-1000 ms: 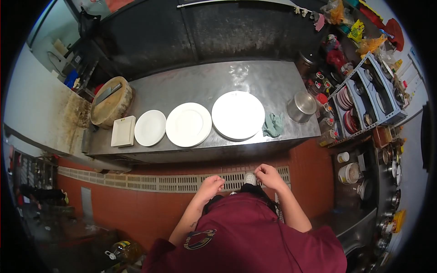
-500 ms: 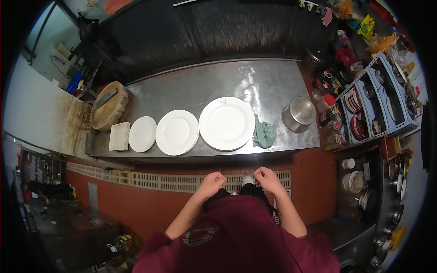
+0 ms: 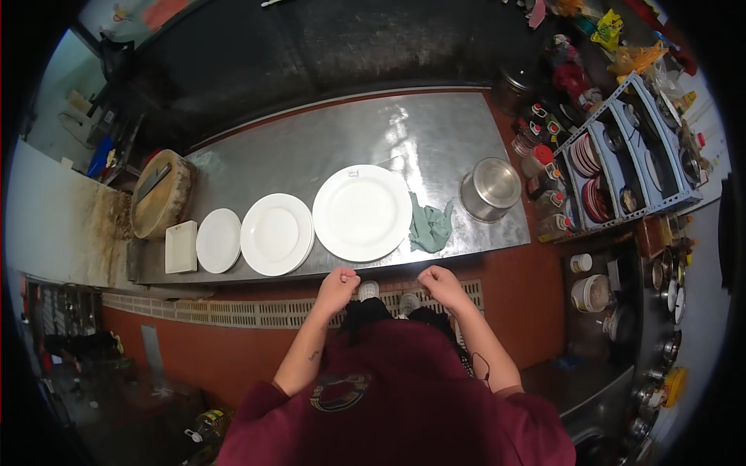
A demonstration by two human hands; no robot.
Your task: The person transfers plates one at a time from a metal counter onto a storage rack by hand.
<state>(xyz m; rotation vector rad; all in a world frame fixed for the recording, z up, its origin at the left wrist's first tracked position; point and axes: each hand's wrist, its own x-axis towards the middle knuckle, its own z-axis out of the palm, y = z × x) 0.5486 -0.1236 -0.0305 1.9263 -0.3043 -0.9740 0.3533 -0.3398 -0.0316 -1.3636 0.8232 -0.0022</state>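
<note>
My left hand (image 3: 339, 287) hovers in front of the counter's near edge, its fingers curled in and nothing seen in them. Level with it, my right hand (image 3: 441, 286) is closed in the same way and also appears bare. Closest to both is a large white plate (image 3: 362, 213) on the steel counter (image 3: 311, 147), with a crumpled green cloth (image 3: 430, 224) beside it. Leftward stand a stack of medium white plates (image 3: 277, 234), smaller oval white plates (image 3: 218, 241) and a stack of square white dishes (image 3: 181, 247). Neither hand touches any of these.
A steel pot (image 3: 491, 189) stands at the counter's right end. On the left, a cleaver (image 3: 154, 183) lies on a round wooden chopping block (image 3: 163, 203). Sauce bottles (image 3: 544, 182) and a blue shelf rack (image 3: 631, 155) line the right side. A floor grate (image 3: 256, 312) runs below.
My body and both hands have come forward toward the counter. The counter and its dishes have shifted left in view. Both hands stay closed, and the dishes keep their places on the counter.
</note>
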